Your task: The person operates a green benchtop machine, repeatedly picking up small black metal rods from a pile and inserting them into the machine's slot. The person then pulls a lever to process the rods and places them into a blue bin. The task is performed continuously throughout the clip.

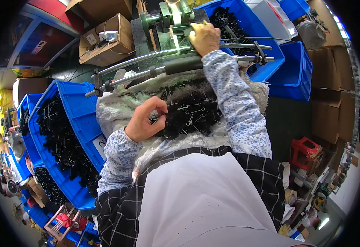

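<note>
My left hand (146, 120) is over a sack-lined lap pile of black-bristled wire brushes (190, 109), some with bright looped wire ends. Its thumb and forefinger curl together at the pile's left side, and dark material shows between the tips; I cannot make out a single piece. My right hand (205, 38) reaches forward to a small green-lit machine (175, 18), fingers bent at its right side near a thin crosswise part. What those fingers hold is hidden. Below that hand, metal rails with a dark padded sleeve (183, 64) run across the front of the machine.
Blue bins (79, 119) with more black brushes stand on the left, and another blue bin (246, 24) sits behind my right hand. A cardboard box (108, 41) is left of the machine. A red stool (305, 153) and cardboard sheets (326, 103) are at the right.
</note>
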{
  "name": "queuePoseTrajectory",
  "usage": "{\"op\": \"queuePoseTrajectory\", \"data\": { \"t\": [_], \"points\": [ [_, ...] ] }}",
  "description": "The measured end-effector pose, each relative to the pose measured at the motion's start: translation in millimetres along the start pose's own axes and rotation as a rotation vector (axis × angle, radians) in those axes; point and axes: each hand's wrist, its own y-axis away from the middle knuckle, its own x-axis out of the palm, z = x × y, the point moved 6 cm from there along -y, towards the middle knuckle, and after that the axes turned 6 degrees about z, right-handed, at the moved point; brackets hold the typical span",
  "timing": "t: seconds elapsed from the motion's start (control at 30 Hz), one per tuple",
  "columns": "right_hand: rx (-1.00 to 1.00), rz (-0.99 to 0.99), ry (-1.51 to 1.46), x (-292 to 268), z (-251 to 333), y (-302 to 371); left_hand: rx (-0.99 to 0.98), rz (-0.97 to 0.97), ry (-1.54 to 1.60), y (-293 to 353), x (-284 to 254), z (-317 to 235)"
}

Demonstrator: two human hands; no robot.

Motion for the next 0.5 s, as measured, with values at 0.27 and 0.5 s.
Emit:
{"op": "queuePoseTrajectory", "data": {
  "t": [0.27,0.5],
  "points": [
    [0.037,0.137,-0.007,5,-74,-14,-0.078,-0.043,0.065,5,-8,3],
    [-0.055,0.252,0.176,7,-104,-37,-0.103,-0.018,0.117,-1,-4,5]
  ]
}}
